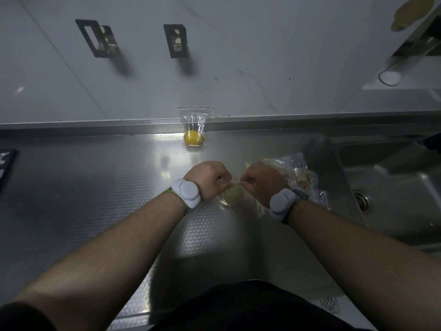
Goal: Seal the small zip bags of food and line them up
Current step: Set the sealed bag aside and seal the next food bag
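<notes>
A small clear zip bag with a pale green round food (232,195) hangs between my hands above the steel counter (95,187). My left hand (208,177) pinches the left end of the bag's top edge. My right hand (260,181) pinches the right end of the same edge. A second zip bag with a yellow round food (193,133) stands upright against the back wall, its red-lined top leaning on the wall. More clear bags with brownish food (298,174) lie in a heap to the right of my right hand.
A steel sink (393,187) with a drain opens at the right, a dark faucet (322,161) standing at its left edge. Two metal brackets (176,40) hang on the wall above. A dark object (6,168) lies at the counter's left edge.
</notes>
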`<act>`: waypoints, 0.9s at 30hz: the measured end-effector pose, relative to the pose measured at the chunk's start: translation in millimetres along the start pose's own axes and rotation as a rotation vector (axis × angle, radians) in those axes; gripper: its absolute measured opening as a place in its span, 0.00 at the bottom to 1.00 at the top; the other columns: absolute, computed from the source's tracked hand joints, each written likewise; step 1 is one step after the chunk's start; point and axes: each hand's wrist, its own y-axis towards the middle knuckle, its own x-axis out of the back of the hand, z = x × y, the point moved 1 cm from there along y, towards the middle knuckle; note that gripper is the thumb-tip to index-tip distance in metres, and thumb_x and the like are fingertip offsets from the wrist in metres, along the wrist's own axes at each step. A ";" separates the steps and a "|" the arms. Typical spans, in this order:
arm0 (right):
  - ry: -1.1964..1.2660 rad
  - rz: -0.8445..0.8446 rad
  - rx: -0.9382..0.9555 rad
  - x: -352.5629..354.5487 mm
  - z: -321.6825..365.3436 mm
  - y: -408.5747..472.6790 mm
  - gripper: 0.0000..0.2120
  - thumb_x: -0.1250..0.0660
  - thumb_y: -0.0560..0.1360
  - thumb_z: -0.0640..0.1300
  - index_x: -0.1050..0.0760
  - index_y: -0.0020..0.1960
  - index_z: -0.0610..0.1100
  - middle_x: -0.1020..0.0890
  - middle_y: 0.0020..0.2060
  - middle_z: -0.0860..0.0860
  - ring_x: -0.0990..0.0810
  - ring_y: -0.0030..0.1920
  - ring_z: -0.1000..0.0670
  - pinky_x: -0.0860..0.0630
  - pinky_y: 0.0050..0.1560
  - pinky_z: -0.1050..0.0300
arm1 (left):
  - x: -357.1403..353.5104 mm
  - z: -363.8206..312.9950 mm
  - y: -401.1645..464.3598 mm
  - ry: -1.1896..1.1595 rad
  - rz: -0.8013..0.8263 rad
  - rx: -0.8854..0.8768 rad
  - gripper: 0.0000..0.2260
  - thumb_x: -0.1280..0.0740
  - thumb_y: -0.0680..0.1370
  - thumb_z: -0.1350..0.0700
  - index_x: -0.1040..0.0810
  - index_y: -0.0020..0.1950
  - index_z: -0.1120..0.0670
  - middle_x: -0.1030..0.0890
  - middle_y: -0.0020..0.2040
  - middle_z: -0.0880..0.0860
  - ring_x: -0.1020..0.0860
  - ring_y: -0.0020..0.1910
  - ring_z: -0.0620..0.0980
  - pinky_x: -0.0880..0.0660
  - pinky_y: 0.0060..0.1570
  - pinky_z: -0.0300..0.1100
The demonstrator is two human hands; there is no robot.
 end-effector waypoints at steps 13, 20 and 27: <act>-0.007 0.049 -0.038 -0.6 -9.5 0.1 0.05 0.31 0.73 0.47 0.18 0.44 0.46 0.22 0.40 0.50 0.29 0.40 0.55 0.38 0.42 0.65 | 2.8 5.3 -3.0 -0.029 0.026 0.077 0.06 0.30 0.75 0.50 0.17 0.46 0.52 0.18 0.45 0.48 0.21 0.44 0.47 0.25 0.45 0.41; -0.008 0.010 -0.028 -0.5 -7.3 -3.4 0.05 0.30 0.72 0.45 0.17 0.41 0.45 0.23 0.38 0.50 0.28 0.39 0.53 0.35 0.42 0.61 | 3.0 2.8 -1.2 -0.005 0.031 0.061 0.05 0.30 0.75 0.53 0.16 0.47 0.53 0.17 0.46 0.50 0.22 0.47 0.49 0.30 0.45 0.38; 0.003 0.031 -0.037 -0.3 -6.1 -2.9 0.04 0.30 0.72 0.47 0.19 0.42 0.46 0.23 0.40 0.51 0.28 0.39 0.55 0.33 0.43 0.62 | 1.4 2.3 -2.6 -0.026 -0.022 0.055 0.04 0.29 0.75 0.54 0.16 0.45 0.53 0.17 0.44 0.50 0.22 0.45 0.49 0.32 0.44 0.37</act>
